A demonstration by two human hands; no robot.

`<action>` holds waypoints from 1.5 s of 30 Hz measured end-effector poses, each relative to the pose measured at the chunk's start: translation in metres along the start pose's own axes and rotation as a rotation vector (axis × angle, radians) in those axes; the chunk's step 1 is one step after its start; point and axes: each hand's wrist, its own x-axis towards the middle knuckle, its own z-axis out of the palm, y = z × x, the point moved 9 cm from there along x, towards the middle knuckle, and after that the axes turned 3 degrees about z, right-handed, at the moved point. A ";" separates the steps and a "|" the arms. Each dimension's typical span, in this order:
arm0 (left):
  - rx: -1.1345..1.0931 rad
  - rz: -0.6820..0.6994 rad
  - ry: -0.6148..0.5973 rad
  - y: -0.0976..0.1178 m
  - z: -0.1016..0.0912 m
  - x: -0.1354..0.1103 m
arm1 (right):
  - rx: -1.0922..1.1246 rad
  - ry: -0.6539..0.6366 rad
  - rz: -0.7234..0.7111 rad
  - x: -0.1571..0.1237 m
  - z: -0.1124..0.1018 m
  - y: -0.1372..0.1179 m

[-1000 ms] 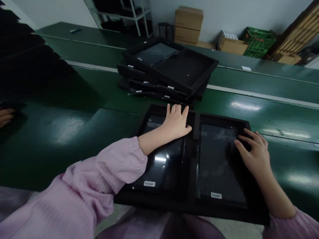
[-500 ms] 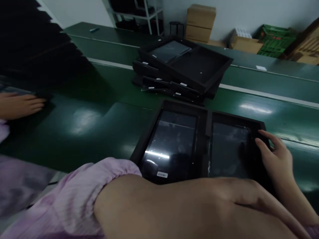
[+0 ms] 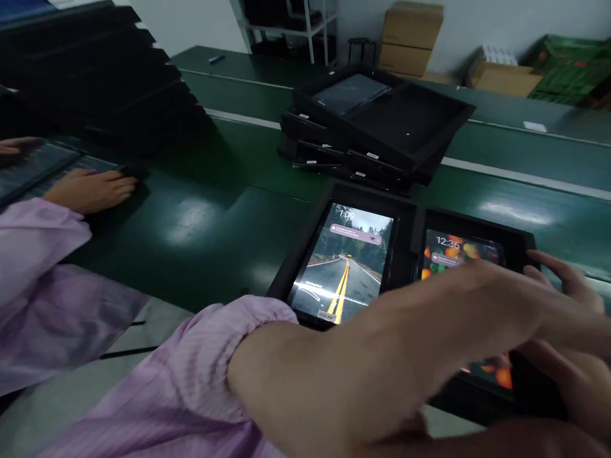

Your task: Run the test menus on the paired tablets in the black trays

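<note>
Head view: two lit tablets lie side by side in a black tray (image 3: 405,264) on a green table (image 3: 224,242), just right of centre in the frame. The left tablet (image 3: 353,267), reading 1:09 over a forest road, shows nearly whole, with the worker's left wrist cutting across its lower edge. The right tablet (image 3: 465,248), reading 12:36 over orange shapes, lies beneath the left hand (image 3: 443,324), which covers much of its screen.

The left hand reaches from the lower centre toward the right edge of the frame, its back to the camera. Whether its fingers are spread or meet the glass cannot be told. The right hand (image 3: 568,280) is at the tray's right edge, partly hidden behind the left; a finger bends near the upper right corner, and any grip cannot be made out.

Just beyond the tray, at upper centre, sits a crooked stack of trays (image 3: 415,121), the top one bearing a dark tablet (image 3: 356,94). A tall, dark pile (image 3: 109,76) fills the upper left. Below it, a co-worker's hands (image 3: 93,189) rest about a screen (image 3: 38,168). Cartons (image 3: 410,35) and a green crate (image 3: 570,67) line the wall at upper right.
</note>
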 end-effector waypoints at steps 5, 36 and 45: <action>0.251 -0.323 0.424 -0.054 -0.042 -0.048 | 0.089 -0.125 -0.280 -0.034 -0.021 -0.063; 0.100 -0.903 0.589 -0.196 -0.051 -0.124 | 0.010 -0.044 -0.562 -0.080 -0.035 -0.103; 0.102 -0.993 0.385 -0.181 -0.027 -0.152 | 0.093 -0.427 -0.670 -0.118 -0.031 -0.112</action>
